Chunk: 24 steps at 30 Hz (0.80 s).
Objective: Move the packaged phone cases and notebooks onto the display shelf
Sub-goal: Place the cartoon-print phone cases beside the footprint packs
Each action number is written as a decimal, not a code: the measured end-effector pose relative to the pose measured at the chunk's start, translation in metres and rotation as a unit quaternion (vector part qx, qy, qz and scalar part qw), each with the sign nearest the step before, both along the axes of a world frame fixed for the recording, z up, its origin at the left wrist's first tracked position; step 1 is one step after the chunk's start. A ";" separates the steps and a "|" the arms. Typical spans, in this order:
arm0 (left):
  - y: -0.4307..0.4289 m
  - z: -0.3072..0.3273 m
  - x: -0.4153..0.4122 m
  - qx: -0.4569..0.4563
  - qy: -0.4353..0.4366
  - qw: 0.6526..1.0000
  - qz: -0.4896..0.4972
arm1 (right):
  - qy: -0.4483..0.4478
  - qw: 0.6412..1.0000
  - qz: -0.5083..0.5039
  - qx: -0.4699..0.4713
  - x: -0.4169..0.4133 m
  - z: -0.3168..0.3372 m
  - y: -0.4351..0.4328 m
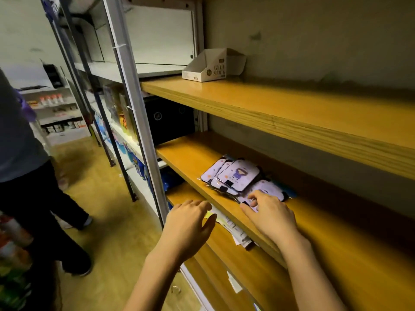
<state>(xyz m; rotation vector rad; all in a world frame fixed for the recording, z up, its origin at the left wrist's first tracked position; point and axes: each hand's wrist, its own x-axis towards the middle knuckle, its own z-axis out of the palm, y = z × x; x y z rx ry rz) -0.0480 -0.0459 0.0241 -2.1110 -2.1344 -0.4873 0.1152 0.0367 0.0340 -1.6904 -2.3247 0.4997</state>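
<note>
Several packaged phone cases (233,176), pale lilac with a cartoon figure, lie fanned out on the middle wooden shelf (190,153). My right hand (269,212) rests on the nearest packaged case (268,187) at the shelf's front edge, fingers curled on it. My left hand (190,221) hovers in front of the shelf edge, fingers spread and holding nothing. Papers or flat packages (233,227) stick out from the shelf below, just beside my left hand. I cannot make out any notebooks.
An open white cardboard display box (213,66) stands on the upper wooden shelf (269,108). A metal upright (134,104) borders the shelves on the left. Another person (27,164) stands in the aisle at left, near racks of goods.
</note>
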 end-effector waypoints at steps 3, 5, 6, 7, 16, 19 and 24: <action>0.026 0.002 -0.012 -0.001 -0.005 1.000 -0.009 | -0.010 1.000 -0.027 -0.001 -0.007 0.001 0.021; 0.045 0.004 -0.019 0.000 -0.007 1.000 -0.018 | -0.006 0.999 -0.052 -0.004 -0.010 -0.002 0.035; 0.054 0.005 -0.022 0.000 -0.006 1.000 -0.026 | -0.001 0.998 -0.065 -0.007 -0.012 -0.004 0.041; 0.062 0.006 -0.025 -0.001 -0.007 0.999 -0.034 | 0.003 0.997 -0.079 -0.012 -0.014 -0.006 0.045; 0.152 0.016 -0.057 -0.028 -0.018 0.988 -0.150 | 0.049 0.970 -0.233 -0.040 -0.052 -0.026 0.083; 0.174 0.021 -0.071 -0.032 -0.014 0.982 -0.183 | 0.078 0.949 -0.301 -0.045 -0.074 -0.025 0.087; 0.201 0.018 -0.091 -0.021 -0.023 0.968 -0.248 | 0.140 0.920 -0.365 -0.036 -0.098 -0.037 0.095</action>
